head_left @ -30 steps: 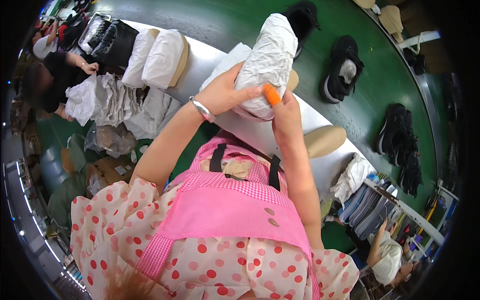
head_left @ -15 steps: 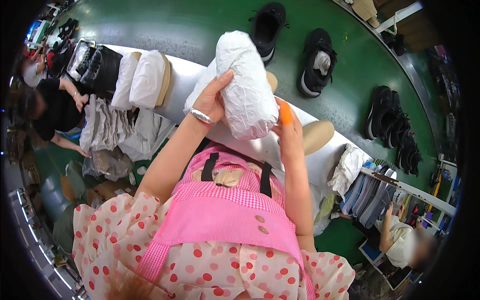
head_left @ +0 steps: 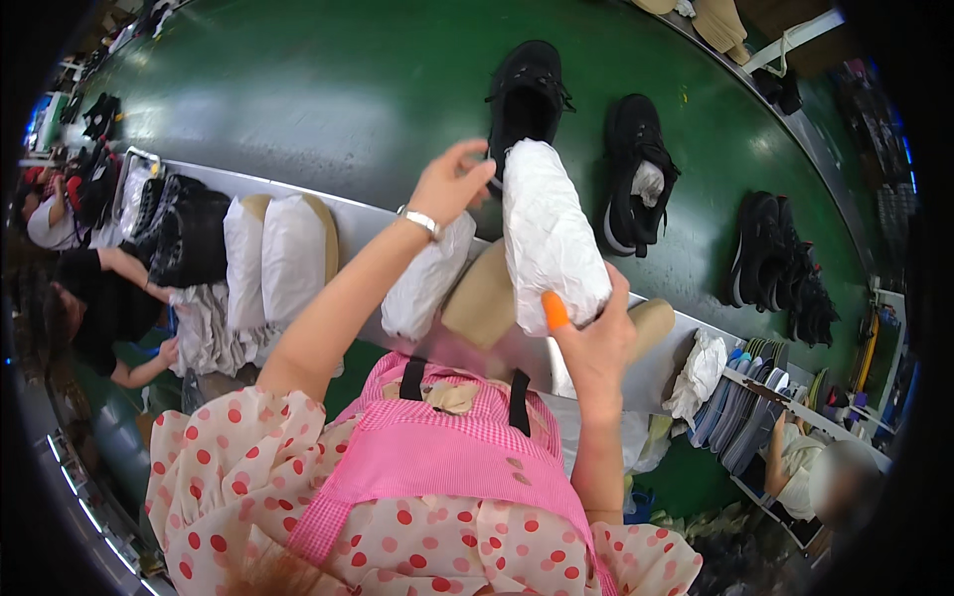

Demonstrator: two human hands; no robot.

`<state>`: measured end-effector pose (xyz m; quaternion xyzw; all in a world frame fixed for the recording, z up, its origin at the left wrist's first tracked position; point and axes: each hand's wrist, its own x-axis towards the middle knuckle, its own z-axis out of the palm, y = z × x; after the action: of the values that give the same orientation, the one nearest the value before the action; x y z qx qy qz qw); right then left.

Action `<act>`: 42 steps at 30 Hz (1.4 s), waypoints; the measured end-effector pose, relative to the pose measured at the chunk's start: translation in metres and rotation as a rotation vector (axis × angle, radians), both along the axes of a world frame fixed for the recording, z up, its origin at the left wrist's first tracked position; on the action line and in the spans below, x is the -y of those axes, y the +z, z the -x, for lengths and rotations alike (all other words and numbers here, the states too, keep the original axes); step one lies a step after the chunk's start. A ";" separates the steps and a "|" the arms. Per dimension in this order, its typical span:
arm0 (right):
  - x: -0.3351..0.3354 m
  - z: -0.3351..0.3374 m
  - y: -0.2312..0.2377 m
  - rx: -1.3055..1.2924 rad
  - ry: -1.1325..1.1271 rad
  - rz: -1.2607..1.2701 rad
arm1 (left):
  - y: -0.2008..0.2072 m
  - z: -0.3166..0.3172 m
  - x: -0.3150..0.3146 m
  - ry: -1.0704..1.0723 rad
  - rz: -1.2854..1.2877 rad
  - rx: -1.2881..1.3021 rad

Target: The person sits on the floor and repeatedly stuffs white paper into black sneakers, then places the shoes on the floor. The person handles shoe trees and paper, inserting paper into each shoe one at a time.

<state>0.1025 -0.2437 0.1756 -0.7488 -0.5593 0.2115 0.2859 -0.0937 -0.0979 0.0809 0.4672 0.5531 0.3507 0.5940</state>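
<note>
Bundle [head_left: 556, 233] is held at its near end in the right hand's [head_left: 598, 343] grip — far end at the shoe's [head_left: 527, 68] opening. Left hand [head_left: 449, 187] is unclenched, nothing grasped, beside the shoe. Probably light, soft, easily torn — best cupped round the middle.

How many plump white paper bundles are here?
4: one bundle in your right hand, another bundle on the bench beside your left forearm, two more bundles side by side farther left; others may be hidden.
</note>
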 end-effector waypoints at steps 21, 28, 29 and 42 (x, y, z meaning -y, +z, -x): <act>-0.200 0.047 -0.055 0.413 0.139 0.041 | -0.040 -0.022 -0.168 -0.337 -0.622 -0.681; -0.229 0.086 -0.108 0.397 0.047 -0.123 | -0.041 -0.010 -0.166 -0.276 -0.508 -0.580; -0.232 0.086 -0.110 0.394 0.042 -0.103 | -0.041 -0.011 -0.168 -0.253 -0.527 -0.548; -0.228 0.071 -0.093 0.113 0.213 0.033 | -0.038 0.010 -0.169 -0.252 -0.490 -0.600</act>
<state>0.0318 -0.0153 0.0830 -0.7004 -0.6474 0.2074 0.2175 -0.1039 0.0716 0.0433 0.7406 0.5403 0.2448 0.3157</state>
